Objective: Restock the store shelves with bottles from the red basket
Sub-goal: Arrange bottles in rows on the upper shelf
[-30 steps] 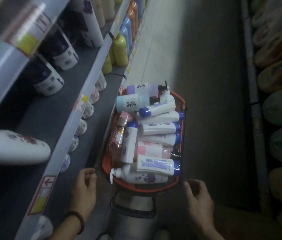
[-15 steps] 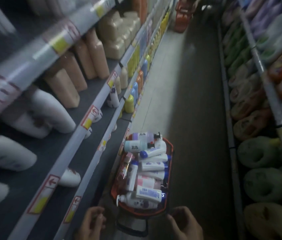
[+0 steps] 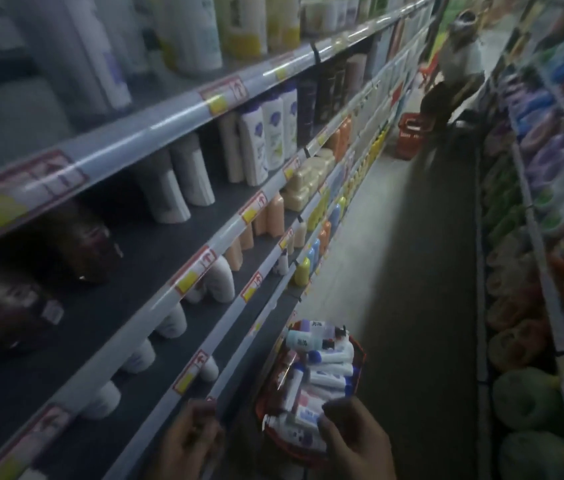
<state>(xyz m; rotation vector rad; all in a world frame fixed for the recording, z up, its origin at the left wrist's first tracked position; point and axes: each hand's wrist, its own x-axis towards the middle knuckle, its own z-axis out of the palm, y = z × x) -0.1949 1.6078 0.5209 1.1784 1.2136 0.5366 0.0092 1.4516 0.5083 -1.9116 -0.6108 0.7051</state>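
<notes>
The red basket (image 3: 362, 351) stands on the aisle floor in front of me, piled with several white, blue-capped and pink bottles (image 3: 325, 375) lying on their sides. My right hand (image 3: 355, 441) hovers over the basket's near end with fingers loosely curled and nothing in it. My left hand (image 3: 189, 443) hangs beside the lowest shelf edge, left of the basket, fingers loosely curled and empty. The shelves (image 3: 156, 265) on the left carry white, peach and dark bottles, with gaps between them.
A second red basket (image 3: 412, 136) sits farther down the aisle near a crouching person (image 3: 453, 64). Shelves of bagged goods (image 3: 530, 306) line the right side. Bare floor (image 3: 395, 271) runs between the two shelf rows.
The view has tilted upward, showing more shelves and the far aisle. Both hands have drawn closer together, and my right hand now reaches over the basket's near end.
</notes>
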